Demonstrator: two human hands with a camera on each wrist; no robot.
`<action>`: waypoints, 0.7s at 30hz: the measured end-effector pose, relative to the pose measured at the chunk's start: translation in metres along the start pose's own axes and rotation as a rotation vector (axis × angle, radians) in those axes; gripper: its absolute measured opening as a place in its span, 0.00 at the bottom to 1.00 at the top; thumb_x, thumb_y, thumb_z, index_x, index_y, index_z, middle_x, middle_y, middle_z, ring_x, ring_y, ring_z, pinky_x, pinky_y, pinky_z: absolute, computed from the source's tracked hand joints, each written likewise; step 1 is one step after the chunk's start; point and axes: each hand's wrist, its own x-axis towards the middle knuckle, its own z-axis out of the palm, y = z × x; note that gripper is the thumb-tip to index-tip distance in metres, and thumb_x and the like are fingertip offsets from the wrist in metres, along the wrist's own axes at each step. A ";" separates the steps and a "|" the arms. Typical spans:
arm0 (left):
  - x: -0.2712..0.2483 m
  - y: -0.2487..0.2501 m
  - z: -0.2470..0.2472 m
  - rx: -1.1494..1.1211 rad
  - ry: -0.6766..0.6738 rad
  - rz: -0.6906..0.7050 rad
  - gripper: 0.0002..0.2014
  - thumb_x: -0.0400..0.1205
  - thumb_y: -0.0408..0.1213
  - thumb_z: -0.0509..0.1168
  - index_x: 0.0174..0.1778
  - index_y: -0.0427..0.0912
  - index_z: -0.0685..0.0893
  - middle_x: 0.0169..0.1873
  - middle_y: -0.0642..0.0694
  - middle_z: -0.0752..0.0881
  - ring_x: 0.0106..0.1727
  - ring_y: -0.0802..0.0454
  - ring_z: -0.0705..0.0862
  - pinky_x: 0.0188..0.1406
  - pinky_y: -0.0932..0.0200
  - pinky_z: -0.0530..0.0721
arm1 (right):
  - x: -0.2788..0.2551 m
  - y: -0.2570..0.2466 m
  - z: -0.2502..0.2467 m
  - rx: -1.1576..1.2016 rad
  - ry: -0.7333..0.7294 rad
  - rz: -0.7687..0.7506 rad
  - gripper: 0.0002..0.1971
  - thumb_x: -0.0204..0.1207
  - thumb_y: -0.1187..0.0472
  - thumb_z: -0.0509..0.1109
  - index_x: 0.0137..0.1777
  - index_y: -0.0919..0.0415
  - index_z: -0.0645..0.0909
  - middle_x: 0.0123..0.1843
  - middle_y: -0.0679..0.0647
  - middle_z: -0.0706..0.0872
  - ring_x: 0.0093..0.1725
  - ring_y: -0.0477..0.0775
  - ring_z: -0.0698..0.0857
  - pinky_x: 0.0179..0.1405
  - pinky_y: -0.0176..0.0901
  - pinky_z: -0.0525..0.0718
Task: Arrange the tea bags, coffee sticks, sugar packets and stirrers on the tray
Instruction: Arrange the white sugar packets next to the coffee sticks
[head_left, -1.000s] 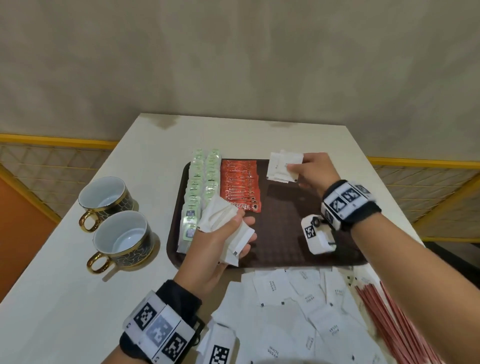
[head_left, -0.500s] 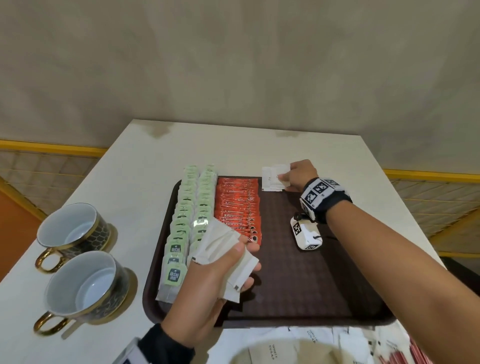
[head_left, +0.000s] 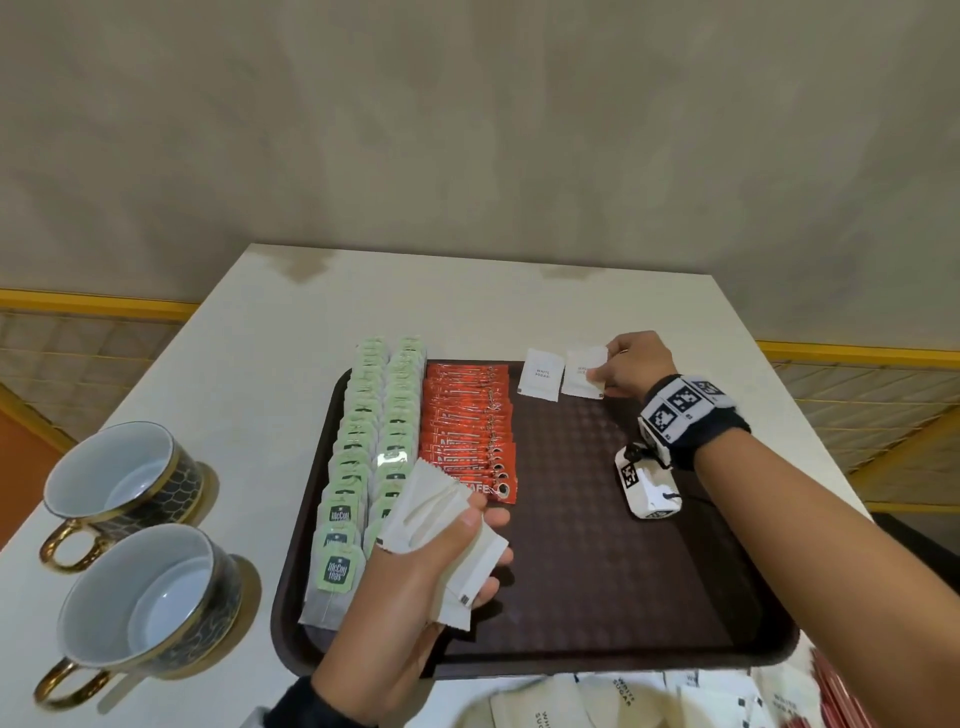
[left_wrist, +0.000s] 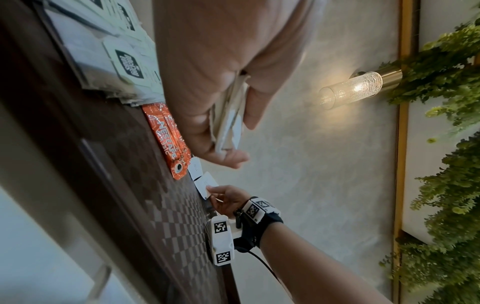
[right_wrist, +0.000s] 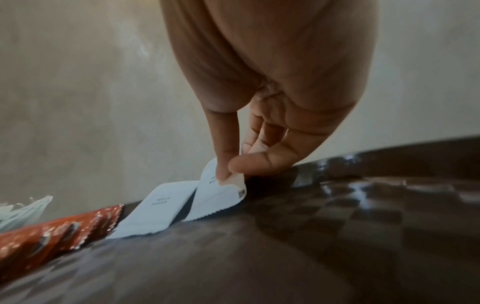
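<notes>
A dark brown tray (head_left: 597, 582) holds two rows of green tea bags (head_left: 363, 457) at its left and a row of orange coffee sticks (head_left: 467, 426) beside them. One white sugar packet (head_left: 541, 373) lies at the tray's far edge. My right hand (head_left: 623, 364) pinches a second sugar packet (head_left: 583, 373) next to it, thumb and forefinger on its corner (right_wrist: 228, 176). Over the tray's near left, my left hand (head_left: 441, 551) grips a stack of sugar packets (head_left: 441, 519). More sugar packets (head_left: 597, 701) lie loose on the table in front of the tray. Red stirrers (head_left: 831, 696) show at the bottom right.
Two white cups with gold handles (head_left: 124, 478) (head_left: 150, 597) stand on the white table (head_left: 467, 301) left of the tray. The tray's middle and right show bare surface. A wall backs the table's far edge.
My right hand has set one sugar packet down at the tray's far edge and now holds a second one beside it. The camera has tilted closer over the tray.
</notes>
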 end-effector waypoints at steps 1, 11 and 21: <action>0.000 0.000 0.000 0.001 0.006 -0.004 0.10 0.81 0.32 0.65 0.57 0.38 0.84 0.52 0.35 0.91 0.41 0.45 0.88 0.32 0.57 0.84 | -0.001 0.000 0.002 -0.012 0.003 0.006 0.16 0.63 0.76 0.81 0.31 0.61 0.77 0.41 0.61 0.85 0.44 0.63 0.88 0.47 0.60 0.90; 0.002 0.000 0.002 -0.014 0.024 -0.043 0.13 0.79 0.33 0.67 0.59 0.36 0.84 0.49 0.36 0.91 0.39 0.45 0.89 0.30 0.56 0.86 | -0.007 -0.020 0.009 -0.357 -0.013 -0.009 0.15 0.67 0.69 0.80 0.52 0.69 0.83 0.44 0.61 0.85 0.35 0.58 0.86 0.39 0.48 0.89; 0.000 -0.001 0.004 -0.049 0.019 -0.057 0.13 0.79 0.32 0.67 0.59 0.35 0.84 0.49 0.35 0.91 0.37 0.45 0.89 0.29 0.57 0.86 | -0.005 -0.024 0.008 -0.391 -0.051 -0.003 0.18 0.65 0.66 0.80 0.51 0.68 0.78 0.51 0.64 0.87 0.46 0.66 0.88 0.46 0.57 0.90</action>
